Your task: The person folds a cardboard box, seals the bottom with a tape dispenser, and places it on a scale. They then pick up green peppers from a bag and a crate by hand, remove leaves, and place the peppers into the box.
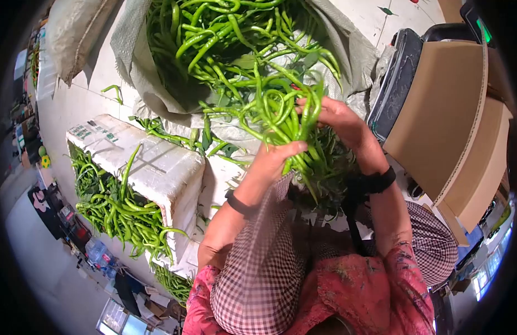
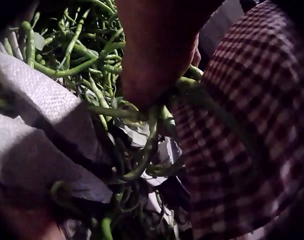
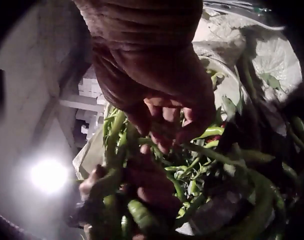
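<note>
My left hand (image 1: 272, 162) grips a bunch of long green chili peppers (image 1: 286, 125), its thumb across them. In the right wrist view that hand's fingers (image 3: 152, 187) show among the peppers. Opposite, at the bunch's upper right side, is my right hand (image 1: 342, 120), its fingers loosely bent at the peppers. The right wrist view shows this right hand (image 3: 162, 85) with a gap between thumb and fingers. In the left wrist view the left hand is dark, and peppers (image 2: 102, 110) stick out beside it.
A large woven sack (image 1: 133, 67) lies open ahead, full of green peppers. To the left, a white foam box (image 1: 152, 162) on its side spills peppers. Cardboard (image 1: 437, 106) stands at right beside a dark padded seat (image 1: 400, 84). Another full sack (image 1: 74, 33) sits upper left.
</note>
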Demonstrator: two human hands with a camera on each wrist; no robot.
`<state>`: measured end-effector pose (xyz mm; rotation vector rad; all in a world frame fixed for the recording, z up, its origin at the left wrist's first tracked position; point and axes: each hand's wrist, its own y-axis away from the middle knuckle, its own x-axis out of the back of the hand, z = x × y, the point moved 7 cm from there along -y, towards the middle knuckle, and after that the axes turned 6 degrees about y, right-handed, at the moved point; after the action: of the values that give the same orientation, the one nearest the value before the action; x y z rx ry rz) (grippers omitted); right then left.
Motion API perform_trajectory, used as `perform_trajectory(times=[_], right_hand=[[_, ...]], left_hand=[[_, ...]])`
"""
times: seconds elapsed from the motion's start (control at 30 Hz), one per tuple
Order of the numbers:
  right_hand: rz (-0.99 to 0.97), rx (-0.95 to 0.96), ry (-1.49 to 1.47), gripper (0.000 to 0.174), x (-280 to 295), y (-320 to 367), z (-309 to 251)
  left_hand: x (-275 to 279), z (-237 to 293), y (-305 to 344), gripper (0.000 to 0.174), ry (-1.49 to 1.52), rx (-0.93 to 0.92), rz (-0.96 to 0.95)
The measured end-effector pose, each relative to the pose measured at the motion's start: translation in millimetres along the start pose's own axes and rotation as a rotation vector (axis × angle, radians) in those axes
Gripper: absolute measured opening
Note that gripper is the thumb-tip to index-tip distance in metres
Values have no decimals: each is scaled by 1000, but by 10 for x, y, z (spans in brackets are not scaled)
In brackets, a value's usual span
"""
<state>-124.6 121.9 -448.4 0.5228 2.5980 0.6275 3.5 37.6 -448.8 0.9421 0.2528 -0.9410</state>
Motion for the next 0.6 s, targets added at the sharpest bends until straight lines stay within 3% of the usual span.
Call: perform_trajectory(times=[0.07,0.13,0.2,0.23,0.3,0.37,0.47,0.53,0.6], right_hand=[[-91,-12,-288,55,3,-112,164],[-160,79,-303,45,-55,-329,262],[-191,153,-340,45,-210,-544,206],[-196,159,-341,45,-267,-656,143],[-167,-32,-343,59,-379,-830,79],[-202,19,-395,58,-439,-911,21],[-257,108,-409,57,-438,-808,-158],[-238,86,-274,56,-326,-698,-136],[-138,61,-345,50,-350,-458,-312]], left_hand=[[-26,-63,70,65,147,79,-90],[37,8,149,68,132,82,-70],[177,-112,179,68,129,203,-19],[225,-74,187,65,80,132,35],[308,-82,167,62,128,139,28],[285,-59,155,56,222,130,5],[174,-54,111,42,240,75,-83],[98,-70,123,44,140,78,-87],[-19,-94,221,47,161,218,15]])
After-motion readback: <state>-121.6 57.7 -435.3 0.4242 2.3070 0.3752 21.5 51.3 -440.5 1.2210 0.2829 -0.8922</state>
